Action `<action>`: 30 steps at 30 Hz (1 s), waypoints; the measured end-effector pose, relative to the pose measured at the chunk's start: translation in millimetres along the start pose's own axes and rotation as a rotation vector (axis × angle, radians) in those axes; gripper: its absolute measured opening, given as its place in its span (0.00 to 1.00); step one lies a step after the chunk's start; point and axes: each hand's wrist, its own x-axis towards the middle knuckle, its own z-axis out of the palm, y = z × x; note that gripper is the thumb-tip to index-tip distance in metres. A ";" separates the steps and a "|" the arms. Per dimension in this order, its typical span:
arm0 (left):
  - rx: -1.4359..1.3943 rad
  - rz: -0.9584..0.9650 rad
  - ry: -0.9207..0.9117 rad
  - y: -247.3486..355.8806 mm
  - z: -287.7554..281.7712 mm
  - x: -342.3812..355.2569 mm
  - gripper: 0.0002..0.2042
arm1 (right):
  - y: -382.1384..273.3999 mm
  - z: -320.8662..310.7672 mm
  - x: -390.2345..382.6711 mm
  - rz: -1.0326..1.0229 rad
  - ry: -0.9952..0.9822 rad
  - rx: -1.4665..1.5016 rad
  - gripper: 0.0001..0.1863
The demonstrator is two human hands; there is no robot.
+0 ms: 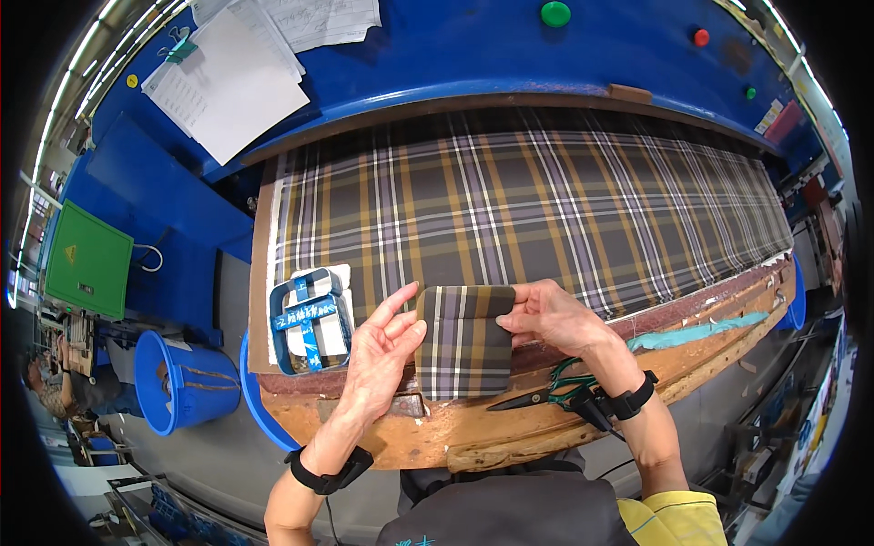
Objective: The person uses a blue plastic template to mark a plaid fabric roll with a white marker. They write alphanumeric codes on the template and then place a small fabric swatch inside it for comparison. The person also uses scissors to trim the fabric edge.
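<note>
A plaid fabric piece [464, 341] with rounded corners, in dark grey, mustard, white and purple, is held up in front of me. My right hand [555, 318] pinches its right edge between thumb and fingers. My left hand [384, 350] is beside its left edge with fingers stretched apart, the thumb tip at the edge. Behind it lies a wide plaid cloth [510, 196] in the same pattern. Left of my left hand, a blue cutting die [315, 316] with a taped handle rests on a white pad [344, 280].
Scissors with green handles [572, 387] lie by my right wrist on the worn wooden edge [437, 446]. A teal strip [696, 330] lies farther right. A blue bin [189, 382] stands at the left. Above the cloth is a blue machine [455, 55] with clipped papers [228, 100].
</note>
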 end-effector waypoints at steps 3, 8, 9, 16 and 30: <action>-0.002 0.018 0.010 2.4 0.3 1.0 0.27 | -3.6 0.0 -0.6 -0.005 0.008 0.000 0.11; -0.022 0.031 0.026 5.6 1.6 2.1 0.27 | -15.4 7.0 -6.6 -0.029 0.021 0.025 0.12; -0.024 0.035 0.025 5.6 1.0 1.7 0.27 | -16.7 8.3 -6.8 -0.034 0.026 0.029 0.12; -0.019 0.077 0.011 4.6 0.3 -0.9 0.27 | -11.2 4.9 -1.2 -0.038 0.043 0.005 0.11; -0.073 0.031 0.039 12.3 -1.6 6.5 0.26 | -24.9 8.2 -0.5 -0.096 0.096 -0.046 0.06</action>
